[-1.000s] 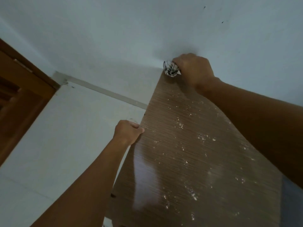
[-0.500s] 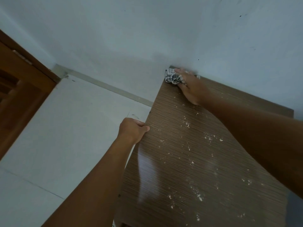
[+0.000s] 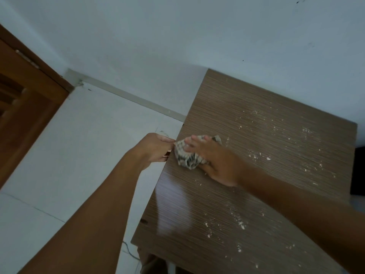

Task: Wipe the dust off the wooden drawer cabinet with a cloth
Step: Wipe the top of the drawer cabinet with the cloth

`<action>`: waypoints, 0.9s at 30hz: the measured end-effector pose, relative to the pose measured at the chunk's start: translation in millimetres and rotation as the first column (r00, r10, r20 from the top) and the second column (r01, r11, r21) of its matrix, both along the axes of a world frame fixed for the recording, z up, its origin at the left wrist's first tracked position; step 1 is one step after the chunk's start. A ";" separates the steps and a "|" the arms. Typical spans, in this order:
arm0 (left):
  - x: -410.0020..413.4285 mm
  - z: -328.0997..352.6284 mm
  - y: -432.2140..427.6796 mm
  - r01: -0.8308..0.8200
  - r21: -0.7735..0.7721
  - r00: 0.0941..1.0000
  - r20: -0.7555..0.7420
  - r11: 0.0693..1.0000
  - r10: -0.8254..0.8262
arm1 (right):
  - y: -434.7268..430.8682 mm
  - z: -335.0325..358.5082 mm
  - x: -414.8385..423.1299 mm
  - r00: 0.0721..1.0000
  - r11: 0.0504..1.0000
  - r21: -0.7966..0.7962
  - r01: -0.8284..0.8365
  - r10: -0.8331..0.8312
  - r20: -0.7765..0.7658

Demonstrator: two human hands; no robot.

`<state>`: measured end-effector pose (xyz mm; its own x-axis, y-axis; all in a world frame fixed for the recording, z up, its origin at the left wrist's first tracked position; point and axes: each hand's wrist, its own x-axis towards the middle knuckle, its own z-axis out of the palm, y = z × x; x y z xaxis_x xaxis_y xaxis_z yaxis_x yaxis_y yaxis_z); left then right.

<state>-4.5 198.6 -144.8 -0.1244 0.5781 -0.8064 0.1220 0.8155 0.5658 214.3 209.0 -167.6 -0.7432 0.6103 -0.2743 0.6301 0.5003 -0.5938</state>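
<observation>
The wooden drawer cabinet (image 3: 246,119) shows its brown, streaked top, sprinkled with white dust specks. A crumpled checked cloth (image 3: 184,156) lies on the top near its left edge. My right hand (image 3: 213,161) presses flat on the cloth, fingers spread toward the left. My left hand (image 3: 153,148) grips the cabinet's left edge just beside the cloth, its fingers curled around the side.
A pale wall stands behind the cabinet. White floor tiles (image 3: 69,145) spread out to the left, bordered by a skirting strip (image 3: 128,97). A brown wooden door (image 3: 21,107) is at the far left. A dark object (image 3: 358,173) sits past the cabinet's right edge.
My right hand has dragged the cloth from the far back corner of the top to the left edge, close to my left hand. The view has tilted down, showing more of the cabinet top.
</observation>
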 end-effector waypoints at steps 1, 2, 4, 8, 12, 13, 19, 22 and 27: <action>-1.0 0.1 -0.7 0.000 0.000 1.000 0.000 1.000 0.000 | -13.6 -1.6 3.1 1.000 1.000 -0.006 -0.027 0.027 -0.008; 0.0 0.4 -1.0 -0.001 0.006 1.000 -0.013 1.000 0.001 | -27.8 -2.3 6.7 0.998 0.999 -0.005 -0.054 0.054 -0.020; 5.8 0.9 -2.2 0.010 0.041 0.997 -0.082 0.999 -0.006 | -56.7 -1.1 14.9 0.994 0.994 0.026 -0.103 0.104 -0.044; 17.4 -3.1 -4.4 0.086 0.148 0.957 -0.287 0.985 -0.041 | -99.9 5.1 28.0 0.992 0.995 -0.003 -0.104 0.104 -0.078; 34.7 3.5 -3.7 0.317 0.235 0.859 -0.483 0.919 -0.172 | -92.0 33.6 39.2 0.960 0.957 -0.233 0.170 -0.214 -0.180; 40.3 4.3 -1.6 0.357 0.261 0.842 -0.506 0.897 -0.189 | -81.7 46.0 42.4 0.932 0.942 -0.234 0.239 -0.290 -0.217; 61.2 5.4 18.8 0.489 0.115 0.790 -0.480 0.865 -0.382 | 27.8 104.0 61.2 0.875 0.882 0.079 0.465 -0.445 -0.191; 62.9 8.6 24.9 0.489 0.076 0.789 -0.463 0.869 -0.404 | 89.5 96.5 72.9 0.890 0.853 0.261 0.451 -0.451 -0.066; 68.3 10.1 28.5 0.470 0.056 0.788 -0.477 0.881 -0.390 | 150.9 67.5 70.9 0.904 0.831 0.462 0.311 -0.408 0.126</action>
